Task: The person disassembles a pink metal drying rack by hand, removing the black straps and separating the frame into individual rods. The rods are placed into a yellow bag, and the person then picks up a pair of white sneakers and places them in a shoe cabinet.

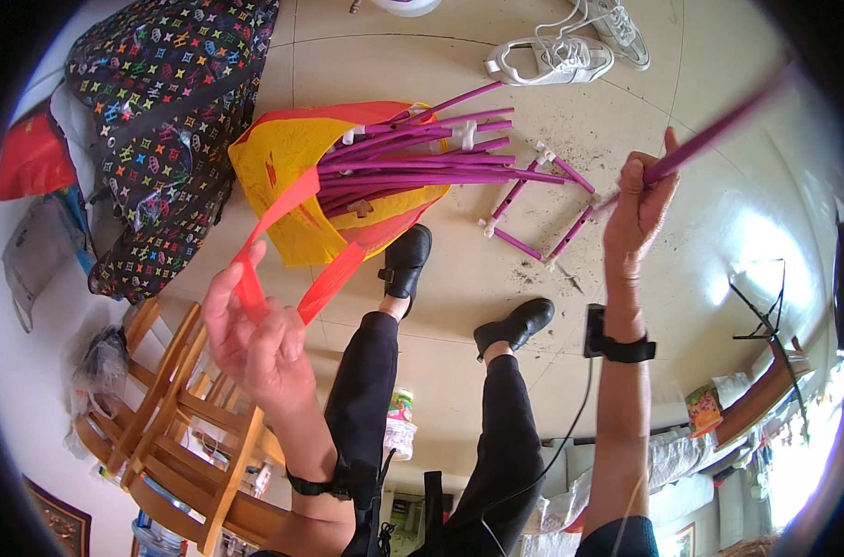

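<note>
Purple rod [719,130] clamped in my right hand [637,209] | left hand [255,339] fingers closed on red bag [297,181] handle | risk: tugging tips bag, rods [422,158] spill across floor [459,278]

Likely a home: sneakers [561,56], wooden chair [176,418].

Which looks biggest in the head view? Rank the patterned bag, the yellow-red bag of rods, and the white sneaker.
1. Patterned bag
2. Yellow-red bag of rods
3. White sneaker

All lie on the floor; fisheye bending near the rim makes exact sizes unsure.
</note>
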